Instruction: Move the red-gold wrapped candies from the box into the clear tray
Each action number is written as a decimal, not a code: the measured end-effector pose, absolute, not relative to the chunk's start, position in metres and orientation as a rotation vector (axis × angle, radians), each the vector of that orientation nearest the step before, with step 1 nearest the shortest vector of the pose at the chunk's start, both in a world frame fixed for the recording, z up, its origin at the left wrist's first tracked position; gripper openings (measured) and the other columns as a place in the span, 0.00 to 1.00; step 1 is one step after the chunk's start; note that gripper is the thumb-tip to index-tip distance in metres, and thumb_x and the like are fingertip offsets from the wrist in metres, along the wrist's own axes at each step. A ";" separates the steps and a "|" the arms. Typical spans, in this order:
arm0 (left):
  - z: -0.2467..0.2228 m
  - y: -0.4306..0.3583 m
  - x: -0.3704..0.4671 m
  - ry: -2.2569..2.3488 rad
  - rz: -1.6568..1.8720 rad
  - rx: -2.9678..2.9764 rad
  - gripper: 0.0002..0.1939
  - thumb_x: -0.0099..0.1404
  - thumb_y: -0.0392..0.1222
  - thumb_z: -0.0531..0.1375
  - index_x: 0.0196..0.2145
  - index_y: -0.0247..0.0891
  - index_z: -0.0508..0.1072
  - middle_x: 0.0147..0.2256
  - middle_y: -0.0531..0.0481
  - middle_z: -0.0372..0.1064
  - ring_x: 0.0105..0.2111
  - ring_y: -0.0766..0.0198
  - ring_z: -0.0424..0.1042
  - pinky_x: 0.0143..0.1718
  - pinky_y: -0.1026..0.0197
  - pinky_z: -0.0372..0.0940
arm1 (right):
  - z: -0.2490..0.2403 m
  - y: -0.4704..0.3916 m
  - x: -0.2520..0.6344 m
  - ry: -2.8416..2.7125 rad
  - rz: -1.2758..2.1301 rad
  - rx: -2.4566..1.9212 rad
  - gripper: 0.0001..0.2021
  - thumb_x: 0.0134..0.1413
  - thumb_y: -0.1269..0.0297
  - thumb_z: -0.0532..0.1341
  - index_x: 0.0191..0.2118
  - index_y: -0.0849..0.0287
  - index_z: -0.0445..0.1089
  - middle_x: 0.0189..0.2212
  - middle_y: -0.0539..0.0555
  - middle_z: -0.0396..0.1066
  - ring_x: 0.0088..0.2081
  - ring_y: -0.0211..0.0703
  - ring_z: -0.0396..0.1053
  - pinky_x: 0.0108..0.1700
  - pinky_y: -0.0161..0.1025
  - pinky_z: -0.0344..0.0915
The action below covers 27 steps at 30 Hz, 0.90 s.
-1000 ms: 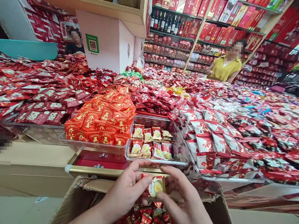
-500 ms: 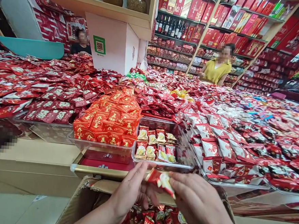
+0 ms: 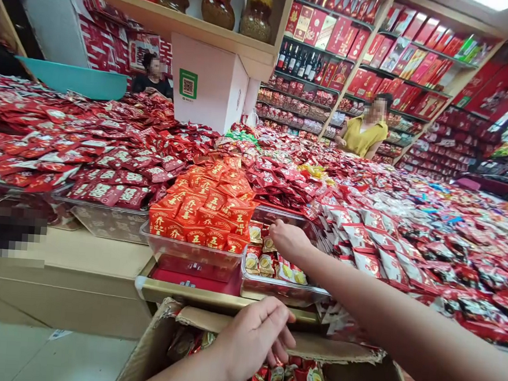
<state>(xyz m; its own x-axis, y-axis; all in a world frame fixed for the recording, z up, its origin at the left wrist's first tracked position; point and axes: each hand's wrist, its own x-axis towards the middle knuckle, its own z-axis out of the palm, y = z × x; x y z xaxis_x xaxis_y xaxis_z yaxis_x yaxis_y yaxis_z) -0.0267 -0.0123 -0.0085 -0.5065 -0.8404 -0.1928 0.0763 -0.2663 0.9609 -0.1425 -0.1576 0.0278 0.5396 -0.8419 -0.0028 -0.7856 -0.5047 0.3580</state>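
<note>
In the head view, the right hand (image 3: 291,242) reaches forward at one o'clock from the left hand (image 3: 255,335), over a clear plastic tray (image 3: 273,291) on the desk (image 3: 101,259). Its fingers are bent, with the tips down near the back row of durian sweets (image 3: 252,264); whether they are clamped on one I cannot tell. The durian sweets lie in short rows in the tray, printed faces up, partly hidden by the hand.

The left hand is above an open cardboard box (image 3: 147,345) at six o'clock, its fingers loosely curled and partly apart. Inside the box lie loose red-wrapped sweets (image 3: 314,380).

At nine o'clock from the tray, just beside it, orange packets (image 3: 200,213) are heaped in a clear tub (image 3: 178,246); white-and-red packets (image 3: 364,262) lie at three o'clock, beyond the right forearm. From the middle of the view, a person in a yellow top (image 3: 363,135) is at two o'clock, a person in a dark top (image 3: 154,86) at ten, near a teal basin (image 3: 81,80)
</note>
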 end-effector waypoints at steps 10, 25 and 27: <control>-0.005 -0.006 -0.025 -1.558 -1.750 1.010 0.15 0.62 0.47 0.46 0.33 0.33 0.65 0.27 0.49 0.67 0.25 0.66 0.67 0.25 0.64 0.59 | 0.013 -0.156 -0.149 -1.366 -0.364 2.511 0.10 0.47 0.70 0.54 0.37 0.63 0.65 0.37 0.60 0.65 0.35 0.45 0.69 0.31 0.36 0.64; -0.017 -0.008 -0.026 -1.738 -1.598 1.040 0.14 0.62 0.45 0.48 0.34 0.33 0.67 0.27 0.49 0.70 0.27 0.63 0.70 0.27 0.63 0.62 | 0.010 -0.170 -0.140 -1.511 -0.259 2.486 0.10 0.49 0.69 0.53 0.38 0.61 0.66 0.37 0.58 0.66 0.37 0.49 0.69 0.33 0.40 0.64; -0.019 -0.010 -0.025 -1.768 -1.591 1.044 0.14 0.62 0.45 0.48 0.34 0.33 0.67 0.28 0.48 0.70 0.27 0.63 0.70 0.26 0.64 0.62 | 0.013 -0.168 -0.139 -1.540 -0.234 2.489 0.10 0.47 0.69 0.55 0.39 0.61 0.66 0.37 0.58 0.66 0.36 0.49 0.69 0.33 0.39 0.64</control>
<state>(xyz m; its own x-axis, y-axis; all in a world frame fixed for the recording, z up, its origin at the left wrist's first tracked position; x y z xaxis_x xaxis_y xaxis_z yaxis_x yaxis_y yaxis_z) -0.0254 -0.0097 -0.0190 -0.5559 -0.8247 -0.1043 -0.1907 0.0043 0.9816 -0.1393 -0.1683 0.0127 0.4429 -0.8962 -0.0271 -0.8637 -0.4346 0.2554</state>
